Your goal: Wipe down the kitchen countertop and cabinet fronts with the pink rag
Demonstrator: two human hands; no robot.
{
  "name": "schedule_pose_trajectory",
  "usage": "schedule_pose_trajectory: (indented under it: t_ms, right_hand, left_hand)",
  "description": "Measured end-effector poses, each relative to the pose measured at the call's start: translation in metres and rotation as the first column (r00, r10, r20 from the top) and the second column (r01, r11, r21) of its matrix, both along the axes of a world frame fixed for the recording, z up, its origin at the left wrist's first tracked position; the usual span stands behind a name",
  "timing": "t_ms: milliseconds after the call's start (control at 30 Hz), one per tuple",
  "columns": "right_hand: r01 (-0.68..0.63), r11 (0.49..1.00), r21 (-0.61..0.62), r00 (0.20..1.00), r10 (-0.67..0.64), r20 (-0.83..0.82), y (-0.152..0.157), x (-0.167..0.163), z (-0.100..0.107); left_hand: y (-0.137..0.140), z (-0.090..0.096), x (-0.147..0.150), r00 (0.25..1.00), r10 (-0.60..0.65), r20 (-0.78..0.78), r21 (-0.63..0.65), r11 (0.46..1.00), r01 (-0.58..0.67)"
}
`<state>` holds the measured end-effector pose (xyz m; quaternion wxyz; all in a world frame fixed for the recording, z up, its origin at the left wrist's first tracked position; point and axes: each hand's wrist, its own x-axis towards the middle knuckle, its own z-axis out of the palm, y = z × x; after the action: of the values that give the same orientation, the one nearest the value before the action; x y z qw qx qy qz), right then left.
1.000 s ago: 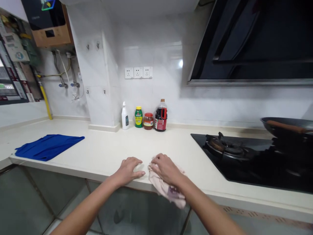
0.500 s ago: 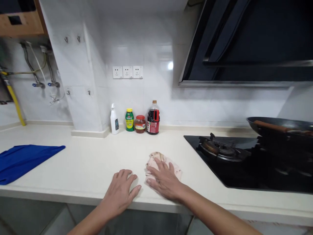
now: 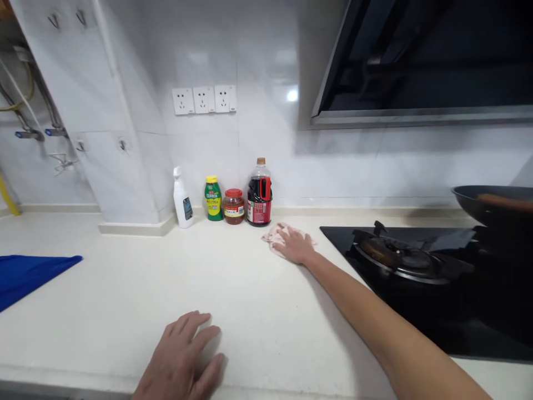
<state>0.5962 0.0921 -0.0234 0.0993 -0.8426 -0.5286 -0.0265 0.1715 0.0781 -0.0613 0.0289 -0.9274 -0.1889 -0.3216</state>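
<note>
A pale pink cloth [image 3: 278,233] with brownish stains lies bunched on the white countertop [image 3: 233,289], close to the back wall. My right hand [image 3: 295,246] is pressed over it with the fingers bent into the fabric, gripping it against the surface. Part of the cloth is hidden under the palm. Just behind and left of the cloth stands a large dark sauce bottle [image 3: 259,194] with a red handle. My left hand [image 3: 181,353] rests near the counter's front edge, fingers apart and nothing in it.
Left of the sauce bottle are a red-lidded jar [image 3: 234,207], a green bottle [image 3: 214,200] with a yellow cap and a white spray bottle [image 3: 182,200]. A black gas stove [image 3: 410,311] with a wok [image 3: 491,208] is on the right. A blue cloth [image 3: 33,272] lies left.
My right hand has pushed the pink cloth away from me, toward the back wall beside the sauce bottle. The view has moved closer and shifted right; my left hand stays near the front edge.
</note>
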Motion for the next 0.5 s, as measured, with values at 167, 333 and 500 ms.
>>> schedule_pose_trajectory:
  t_ms: [167, 333, 500]
  right_hand:
    - [0.134, 0.991, 0.017, 0.991, -0.134, 0.028, -0.044, 0.061, -0.003]
    - [0.139, 0.990, 0.013, 0.988, -0.140, 0.065, -0.082, 0.048, -0.004]
    - [0.063, 0.998, 0.004, 0.993, -0.063, 0.102, -0.152, -0.004, -0.008]
  left_hand:
    - [0.002, 0.000, 0.002, 1.000, -0.004, 0.017, -0.006, 1.000, 0.004]
    - [-0.005, 0.013, 0.005, 1.000, 0.013, -0.017, -0.009, 1.000, -0.013]
    - [-0.014, 0.020, 0.004, 0.997, 0.055, -0.056, -0.027, 0.998, -0.057]
